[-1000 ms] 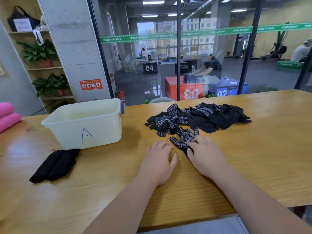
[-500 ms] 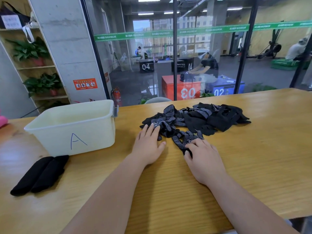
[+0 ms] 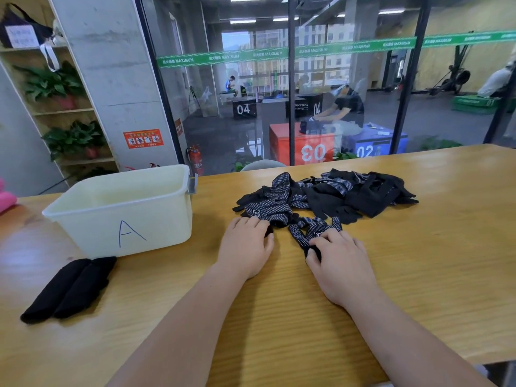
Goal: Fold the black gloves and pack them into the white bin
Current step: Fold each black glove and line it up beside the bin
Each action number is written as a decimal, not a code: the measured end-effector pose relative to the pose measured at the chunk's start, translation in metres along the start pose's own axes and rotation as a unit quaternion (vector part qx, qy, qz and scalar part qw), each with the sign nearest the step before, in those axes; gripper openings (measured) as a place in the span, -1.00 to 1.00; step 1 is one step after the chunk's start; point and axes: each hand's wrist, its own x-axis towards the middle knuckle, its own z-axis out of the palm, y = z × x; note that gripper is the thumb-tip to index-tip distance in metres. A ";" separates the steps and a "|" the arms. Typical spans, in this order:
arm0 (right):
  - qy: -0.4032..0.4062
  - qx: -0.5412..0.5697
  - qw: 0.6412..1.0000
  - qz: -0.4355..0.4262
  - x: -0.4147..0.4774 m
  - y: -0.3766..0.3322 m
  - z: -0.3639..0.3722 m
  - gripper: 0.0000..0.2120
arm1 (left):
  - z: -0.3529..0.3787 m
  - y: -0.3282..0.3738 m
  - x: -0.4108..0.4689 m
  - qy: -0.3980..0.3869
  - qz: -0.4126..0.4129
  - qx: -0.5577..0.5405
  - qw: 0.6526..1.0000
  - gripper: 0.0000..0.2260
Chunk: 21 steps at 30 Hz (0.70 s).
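Note:
A loose pile of black gloves (image 3: 349, 195) with white-dotted palms lies mid-table. The white bin (image 3: 156, 219), marked "A", stands to its left; I see nothing inside from this angle. My left hand (image 3: 245, 247) rests at the pile's near left edge, its curled fingers gripping the cuff of a dotted glove (image 3: 268, 210). My right hand (image 3: 340, 263) lies over the cuff of a separate dotted glove (image 3: 307, 230), which it pinches between thumb and fingers. A folded black pair (image 3: 69, 289) lies in front of the bin.
The wooden table (image 3: 418, 261) ends at a glass wall just behind the pile. Something pink (image 3: 5, 198) sits at the far left edge. A shelf with potted plants (image 3: 69, 141) stands behind the bin.
My left hand moved from beside the right hand forward to the pile and curled its fingers onto a glove. My right hand stayed on the near glove.

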 end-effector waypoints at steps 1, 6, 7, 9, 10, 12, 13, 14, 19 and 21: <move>0.001 0.000 1.000 0.003 0.000 0.000 0.000 -0.62 | -0.002 0.000 -0.002 0.004 -0.014 0.016 1.000 -0.59; -0.006 -0.001 1.000 0.003 0.000 -0.001 0.000 -0.61 | -0.008 -0.013 -0.015 -0.008 -0.049 0.044 0.998 -0.54; -0.007 -0.003 1.000 0.002 0.001 -0.001 0.000 -0.61 | -0.009 -0.017 -0.018 -0.013 -0.051 0.052 0.997 -0.53; -0.008 -0.006 1.000 0.002 0.001 -0.001 0.000 -0.60 | -0.012 -0.027 -0.022 -0.028 -0.061 0.080 0.995 -0.52; -0.008 -0.006 1.000 0.002 0.001 -0.001 0.000 -0.61 | -0.013 -0.032 -0.022 -0.039 -0.072 0.096 0.992 -0.50; -0.007 -0.009 1.000 0.002 0.001 -0.001 0.000 -0.61 | -0.015 -0.040 -0.023 -0.063 -0.112 0.109 0.986 -0.47; -0.006 -0.011 1.000 0.002 0.000 -0.001 0.000 -0.62 | -0.015 -0.045 -0.023 -0.076 -0.136 0.104 0.982 -0.46; -0.004 -0.012 1.000 0.001 0.000 0.000 0.000 -0.62 | -0.014 -0.048 -0.024 -0.088 -0.159 0.098 0.978 -0.45; -0.006 -0.005 1.000 -0.004 0.000 0.001 0.000 -0.60 | -0.009 -0.044 -0.023 -0.036 -0.174 0.034 0.984 -0.49; -0.006 0.002 1.000 -0.009 0.001 0.001 0.001 -0.59 | -0.009 -0.032 -0.017 -0.015 -0.116 -0.012 0.993 -0.49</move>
